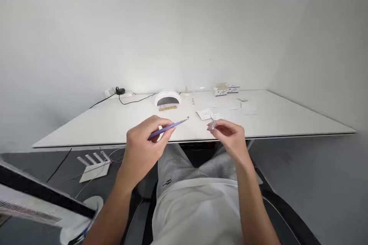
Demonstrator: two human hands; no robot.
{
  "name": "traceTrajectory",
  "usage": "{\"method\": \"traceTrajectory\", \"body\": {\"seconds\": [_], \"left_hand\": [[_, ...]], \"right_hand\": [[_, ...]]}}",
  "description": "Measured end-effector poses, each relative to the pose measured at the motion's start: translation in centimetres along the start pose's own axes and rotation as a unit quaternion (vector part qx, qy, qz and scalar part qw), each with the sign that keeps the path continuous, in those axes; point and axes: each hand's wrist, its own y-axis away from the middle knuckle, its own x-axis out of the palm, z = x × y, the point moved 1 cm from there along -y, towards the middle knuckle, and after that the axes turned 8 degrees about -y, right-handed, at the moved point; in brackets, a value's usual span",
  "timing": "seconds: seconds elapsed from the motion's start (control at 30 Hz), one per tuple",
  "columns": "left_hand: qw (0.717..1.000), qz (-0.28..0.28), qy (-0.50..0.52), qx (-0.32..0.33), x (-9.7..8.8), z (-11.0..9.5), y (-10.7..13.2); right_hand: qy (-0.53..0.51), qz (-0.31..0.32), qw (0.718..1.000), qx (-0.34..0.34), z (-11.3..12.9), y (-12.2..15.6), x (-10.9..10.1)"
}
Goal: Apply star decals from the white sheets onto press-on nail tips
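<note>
Both hands are raised at the front edge of the white worktop (pixel 100 130), well apart from each other. The left hand (pixel 148 139) is closed around a slender purple tool (pixel 169 128), gripped between thumb and fingers and pointing up and to the right; a tiny dark piece (pixel 188 117) shows at its tip, its exact form too small to determine. The right hand (pixel 230 134) pinches a small translucent piece (pixel 213 124) between thumb and fingertips, to the right of the tool's tip. Beyond this hand, two marked cards (pixel 204 114) lie on the worktop, one beside the other, with a plain white sheet (pixel 248 108) further right. At the rear, two small boxes (pixel 220 90) stand side by side near the wall, the left one with its flap raised. Left of these is a small upright bottle (pixel 186 92), then a white arched device (pixel 168 95) with a gold-coloured strip (pixel 168 108) lying just in front of it. A black adapter (pixel 120 91) with cable sits at the rear left. Below the worktop, a white router (pixel 94 172) with raised antennas rests on the floor.
</note>
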Motion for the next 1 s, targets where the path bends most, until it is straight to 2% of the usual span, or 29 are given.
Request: {"method": "traceTrajectory", "body": {"seconds": [0.23,0.37,0.53,1.0], "left_hand": [[0.999,0.025,0.031,-0.013,1.3,-1.7,0.6],[0.997,0.055,0.046,-0.013,2.0,-2.0,1.1],[0.996,0.067,0.048,-0.017,2.3,-2.0,1.2],[0.994,0.089,0.056,-0.013,2.3,-2.0,1.3]], "right_hand": [[0.042,0.033,0.995,-0.082,0.3,0.8,0.8],[0.076,0.064,0.989,-0.105,0.1,1.0,0.6],[0.089,0.079,0.983,-0.139,0.0,1.0,1.1],[0.096,0.094,0.982,-0.136,-0.4,0.9,1.2]]}}
